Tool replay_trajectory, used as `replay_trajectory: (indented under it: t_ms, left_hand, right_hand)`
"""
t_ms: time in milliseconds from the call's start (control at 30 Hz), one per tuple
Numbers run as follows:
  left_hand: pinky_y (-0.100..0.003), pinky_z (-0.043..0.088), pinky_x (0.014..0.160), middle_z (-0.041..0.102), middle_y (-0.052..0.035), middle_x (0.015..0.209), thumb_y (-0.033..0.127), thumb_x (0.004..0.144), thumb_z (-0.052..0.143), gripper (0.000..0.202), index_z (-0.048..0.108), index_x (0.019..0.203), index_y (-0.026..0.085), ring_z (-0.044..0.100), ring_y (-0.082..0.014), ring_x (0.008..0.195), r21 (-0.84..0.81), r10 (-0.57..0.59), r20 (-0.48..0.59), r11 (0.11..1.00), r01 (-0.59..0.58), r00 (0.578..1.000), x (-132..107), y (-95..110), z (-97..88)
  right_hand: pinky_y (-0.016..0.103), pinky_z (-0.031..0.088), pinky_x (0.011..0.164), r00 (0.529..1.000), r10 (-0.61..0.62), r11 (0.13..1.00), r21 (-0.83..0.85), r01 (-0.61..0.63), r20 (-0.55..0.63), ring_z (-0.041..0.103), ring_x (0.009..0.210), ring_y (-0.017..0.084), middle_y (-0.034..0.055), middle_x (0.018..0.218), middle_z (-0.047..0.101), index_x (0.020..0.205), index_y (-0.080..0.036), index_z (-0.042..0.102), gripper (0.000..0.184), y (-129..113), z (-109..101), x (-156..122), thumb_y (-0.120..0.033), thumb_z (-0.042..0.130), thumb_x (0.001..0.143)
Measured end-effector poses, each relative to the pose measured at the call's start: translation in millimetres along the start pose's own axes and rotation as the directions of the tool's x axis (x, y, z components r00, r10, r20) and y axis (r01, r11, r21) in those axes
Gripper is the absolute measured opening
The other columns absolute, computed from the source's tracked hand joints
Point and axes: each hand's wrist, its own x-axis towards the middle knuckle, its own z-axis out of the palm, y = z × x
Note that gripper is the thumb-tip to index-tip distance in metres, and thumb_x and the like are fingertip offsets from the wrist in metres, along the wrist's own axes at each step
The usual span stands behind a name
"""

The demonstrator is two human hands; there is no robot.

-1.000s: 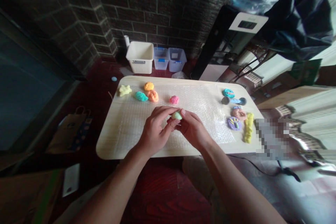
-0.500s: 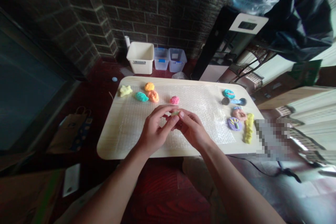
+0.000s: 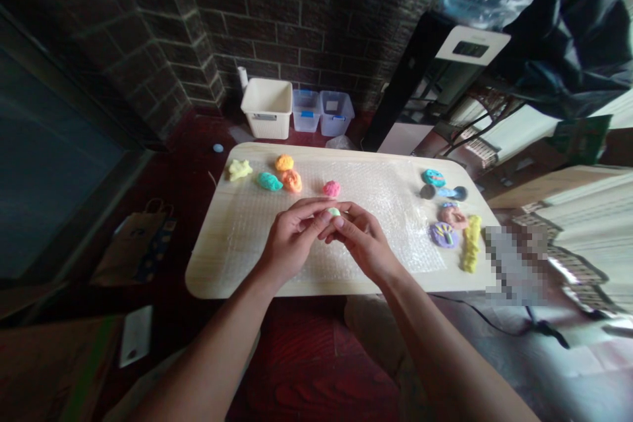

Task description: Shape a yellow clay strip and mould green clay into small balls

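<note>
My left hand [image 3: 295, 232] and my right hand [image 3: 357, 229] meet over the middle of the table, thumbs and fingers closed around a small pale green lump of modelling clay [image 3: 333, 211]. Only the top of the lump shows; fingers hide the rest. Just beyond my fingertips, a pink clay ball [image 3: 331, 188] rests on the bubble wrap [image 3: 386, 211]. To the left are an orange-red clay lump [image 3: 291, 180], a yellow-orange one [image 3: 284, 163], a teal one [image 3: 270, 181] and a pale yellow star-like piece [image 3: 240, 170].
On the table's [image 3: 210, 257] right side lie a teal disc [image 3: 434, 177], a grey-and-blue dumbbell shape [image 3: 444, 192], a brown piece [image 3: 453, 216], a purple disc [image 3: 444, 235] and a yellow bar [image 3: 472, 244]. Bins [image 3: 268, 109] and a water dispenser [image 3: 420, 79] stand behind.
The pale green clay shows more between my fingers, its top now rounder and brighter. My thumbs and fingers have shifted slightly on it. The whole view has moved a little.
</note>
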Motion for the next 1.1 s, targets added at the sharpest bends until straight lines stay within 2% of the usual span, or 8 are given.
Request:
replay_trajectory:
  t_ms: [67, 167, 300, 400, 667, 800, 967, 1100]
  left_hand:
    - [-0.037, 0.064, 0.088, 0.072, -0.013, 0.136, 0.036, 0.099, 0.071, 0.031, 0.077, 0.126, 0.023, 0.073, -0.0247, 0.111, -0.031, -0.029, 0.009, 0.999, 0.029, 1.0, -0.2, 1.0, 1.6]
    - [-0.037, 0.064, 0.088, 0.069, -0.0133, 0.141, 0.036, 0.098, 0.071, 0.033, 0.076, 0.128, 0.023, 0.07, -0.027, 0.119, 0.013, 0.003, 0.006, 1.0, -0.003, 1.0, -0.8, 0.2, 2.1]
    - [-0.039, 0.061, 0.097, 0.068, -0.0123, 0.141, 0.033, 0.1, 0.069, 0.028, 0.078, 0.125, 0.025, 0.066, -0.0277, 0.127, 0.079, 0.056, 0.014, 0.995, -0.057, 0.998, -1.4, 0.1, 1.0]
    - [-0.041, 0.058, 0.104, 0.068, -0.0114, 0.14, 0.031, 0.1, 0.067, 0.027, 0.079, 0.125, 0.027, 0.063, -0.0278, 0.131, 0.104, 0.061, 0.03, 0.993, -0.064, 0.998, -2.0, 2.4, 1.3]
    - [-0.043, 0.051, 0.113, 0.071, -0.0094, 0.132, 0.031, 0.105, 0.061, 0.026, 0.08, 0.122, 0.028, 0.064, -0.0251, 0.128, 0.206, 0.131, 0.02, 0.97, -0.132, 0.991, -2.1, 3.1, 3.8]
    - [-0.044, 0.05, 0.115, 0.071, -0.0091, 0.131, 0.031, 0.106, 0.058, 0.027, 0.08, 0.122, 0.028, 0.063, -0.025, 0.129, 0.223, 0.146, 0.029, 0.963, -0.148, 0.989, -2.4, 3.6, 4.4]
    - [-0.042, 0.055, 0.107, 0.067, -0.0115, 0.141, 0.031, 0.102, 0.066, 0.035, 0.07, 0.137, 0.027, 0.062, -0.0269, 0.131, 0.245, 0.177, 0.06, 0.951, -0.186, 0.982, -4.1, 5.3, 5.6]
    - [-0.042, 0.053, 0.108, 0.073, -0.009, 0.127, 0.029, 0.101, 0.068, 0.026, 0.075, 0.126, 0.026, 0.066, -0.0243, 0.122, 0.382, 0.285, 0.056, 0.88, -0.284, 0.957, -3.0, 6.6, 5.1]
  right_hand:
    - [0.029, 0.056, 0.072, 1.0, -0.003, 1.0, 0.027, 0.003, -0.01, 0.07, 0.076, 0.015, 0.0026, 0.089, 0.075, 0.11, -0.021, 0.071, 0.024, -1.5, 2.4, -0.1, -0.037, 0.08, 0.093]
    - [0.029, 0.056, 0.072, 1.0, 0.002, 0.999, 0.05, -0.001, -0.012, 0.069, 0.074, 0.015, 0.0023, 0.09, 0.075, 0.111, -0.022, 0.071, 0.026, -2.6, 3.7, -0.1, -0.036, 0.08, 0.092]
    - [0.029, 0.056, 0.071, 1.0, 0.01, 0.999, 0.052, -0.01, 0.002, 0.069, 0.074, 0.015, 0.002, 0.09, 0.075, 0.113, -0.023, 0.07, 0.028, -1.3, 1.3, -0.1, -0.033, 0.081, 0.09]
    - [0.028, 0.056, 0.071, 1.0, 0.0, 0.998, 0.063, 0.001, -0.008, 0.068, 0.073, 0.014, 0.0014, 0.089, 0.074, 0.11, -0.023, 0.07, 0.023, -0.6, 0.9, -0.1, -0.034, 0.079, 0.092]
    - [0.03, 0.057, 0.071, 0.999, -0.002, 1.0, 0.029, 0.003, -0.04, 0.069, 0.072, 0.016, 0.0008, 0.084, 0.073, 0.105, -0.022, 0.069, 0.022, -0.6, 4.0, -0.5, -0.036, 0.079, 0.091]
    - [0.03, 0.057, 0.07, 0.999, 0.002, 1.0, 0.025, -0.001, -0.042, 0.068, 0.07, 0.015, 0.0011, 0.084, 0.073, 0.103, -0.022, 0.069, 0.02, -0.4, 4.0, -0.5, -0.035, 0.078, 0.091]
    - [0.031, 0.057, 0.069, 0.999, 0.019, 0.995, 0.1, -0.014, -0.051, 0.067, 0.074, 0.017, 0.0028, 0.093, 0.073, 0.102, -0.023, 0.068, 0.017, -0.6, 5.4, 0.0, -0.036, 0.072, 0.092]
    - [0.031, 0.059, 0.069, 0.999, 0.023, 0.994, 0.108, -0.018, -0.042, 0.065, 0.073, 0.016, 0.0031, 0.094, 0.072, 0.101, -0.022, 0.068, 0.02, 0.1, 4.1, 0.2, -0.039, 0.074, 0.091]
